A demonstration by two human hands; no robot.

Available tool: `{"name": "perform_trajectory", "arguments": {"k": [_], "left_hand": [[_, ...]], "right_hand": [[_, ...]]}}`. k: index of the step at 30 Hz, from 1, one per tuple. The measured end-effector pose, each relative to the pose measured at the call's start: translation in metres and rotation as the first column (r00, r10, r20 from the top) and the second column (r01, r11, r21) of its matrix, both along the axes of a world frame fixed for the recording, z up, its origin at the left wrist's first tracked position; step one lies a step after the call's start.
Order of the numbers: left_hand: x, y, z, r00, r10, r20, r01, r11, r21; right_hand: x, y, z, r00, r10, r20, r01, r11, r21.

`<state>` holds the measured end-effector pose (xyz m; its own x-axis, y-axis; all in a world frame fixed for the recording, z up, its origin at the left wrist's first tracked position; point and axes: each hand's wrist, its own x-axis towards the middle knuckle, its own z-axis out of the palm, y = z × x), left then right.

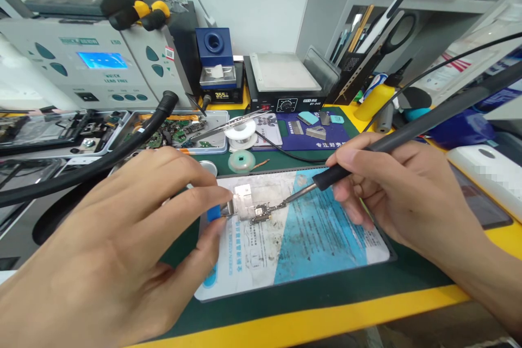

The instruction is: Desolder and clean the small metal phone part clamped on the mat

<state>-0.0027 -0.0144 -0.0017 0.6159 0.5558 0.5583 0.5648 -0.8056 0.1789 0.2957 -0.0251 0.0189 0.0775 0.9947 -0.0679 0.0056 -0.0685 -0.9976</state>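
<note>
My left hand (pixel 118 239) pinches a small blue-handled tool (pixel 218 211), its metal tip pressed against a little circuit board (pixel 263 212). That board lies on a white and blue work mat (pixel 310 239) beside a silvery metal block (pixel 243 196). My right hand (pixel 391 190) grips a black soldering iron (pixel 408 133) like a pen. The iron's tip touches the board's right end. Its cable runs off to the upper right.
Behind the mat lie a solder spool (pixel 240 131), a green round tin (pixel 241 161) and a tray of circuit boards (pixel 179 133). Further back stand a soldering station showing 355 (pixel 220 95), a hot plate (pixel 283 79) and a rework station (pixel 101 65). A thick black hose (pixel 101 160) crosses the left.
</note>
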Motion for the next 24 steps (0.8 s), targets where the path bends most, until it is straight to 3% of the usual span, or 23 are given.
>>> {"name": "perform_trajectory", "arguments": {"k": [24], "left_hand": [[0.0018, -0.0015, 0.0004, 1.000, 0.012, 0.009, -0.011, 1.000, -0.013]], "right_hand": [[0.0049, 0.0015, -0.0057, 1.000, 0.016, -0.003, -0.016, 1.000, 0.016]]}}
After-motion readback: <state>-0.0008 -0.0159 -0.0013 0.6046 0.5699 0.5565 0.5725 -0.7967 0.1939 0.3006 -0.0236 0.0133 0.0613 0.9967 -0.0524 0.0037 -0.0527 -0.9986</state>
